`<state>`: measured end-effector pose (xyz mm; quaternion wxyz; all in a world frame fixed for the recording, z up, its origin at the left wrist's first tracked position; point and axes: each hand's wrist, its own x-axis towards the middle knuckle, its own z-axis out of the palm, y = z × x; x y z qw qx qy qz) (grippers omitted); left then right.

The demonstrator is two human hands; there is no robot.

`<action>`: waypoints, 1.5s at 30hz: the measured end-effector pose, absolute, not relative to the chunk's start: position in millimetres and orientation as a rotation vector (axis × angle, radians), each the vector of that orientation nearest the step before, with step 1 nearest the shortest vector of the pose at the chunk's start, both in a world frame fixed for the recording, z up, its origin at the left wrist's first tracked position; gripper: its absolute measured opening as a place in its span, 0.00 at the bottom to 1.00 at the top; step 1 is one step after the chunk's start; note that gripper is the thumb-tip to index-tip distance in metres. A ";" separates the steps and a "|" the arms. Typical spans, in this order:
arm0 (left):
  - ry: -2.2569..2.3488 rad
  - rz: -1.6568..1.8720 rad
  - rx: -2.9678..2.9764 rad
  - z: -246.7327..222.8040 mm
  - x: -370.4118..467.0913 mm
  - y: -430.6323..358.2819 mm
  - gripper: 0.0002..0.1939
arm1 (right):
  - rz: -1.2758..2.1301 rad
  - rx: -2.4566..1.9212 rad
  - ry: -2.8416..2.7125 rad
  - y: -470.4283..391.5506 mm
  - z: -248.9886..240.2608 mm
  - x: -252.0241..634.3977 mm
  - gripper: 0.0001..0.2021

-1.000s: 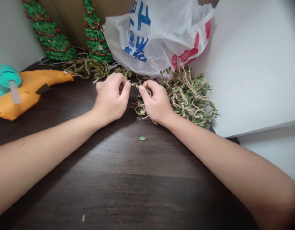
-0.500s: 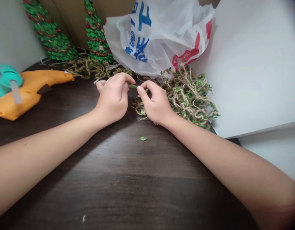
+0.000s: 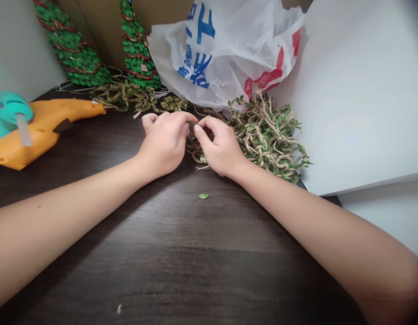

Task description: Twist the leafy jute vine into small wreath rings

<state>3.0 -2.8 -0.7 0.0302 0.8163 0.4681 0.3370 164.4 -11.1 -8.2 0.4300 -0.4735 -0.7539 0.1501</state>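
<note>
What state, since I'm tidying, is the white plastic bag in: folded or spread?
Spread: the white plastic bag billows loosely, crumpled, its edges flared.

Person's arms, one pair: smooth bare left forearm (image 3: 83,198) with small round mole (image 3: 39,206), smooth bare right forearm (image 3: 297,207), ungloved left hand (image 3: 166,144), ungloved right hand (image 3: 222,146).

A small part of leafy string (image 3: 191,124) is pinched between the left hand (image 3: 165,145) and the right hand (image 3: 223,145); it looks dark green, mostly hidden by the fingers. The string pile (image 3: 271,137), tan with small green leaves, lies loose and tangled on the counter (image 3: 181,257), just beside the right hand.
</note>
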 end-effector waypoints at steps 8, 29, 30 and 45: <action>1.459 1.064 2.466 1.9 3.3 -3.4 0.12 | 0.392 -1.141 -1.807 -10.0 -10.4 164.8 0.14; 1.492 1.189 2.430 -0.4 0.8 -1.9 0.11 | 0.362 -1.168 -1.876 -9.2 -10.8 165.0 0.15; 1.494 1.205 2.420 -0.7 0.4 -1.4 0.11 | 0.359 -1.159 -1.879 -9.4 -11.0 165.1 0.15; 1.265 0.987 2.503 7.1 4.4 -7.1 0.13 | 0.337 -1.138 -1.844 -6.4 -11.3 168.2 0.10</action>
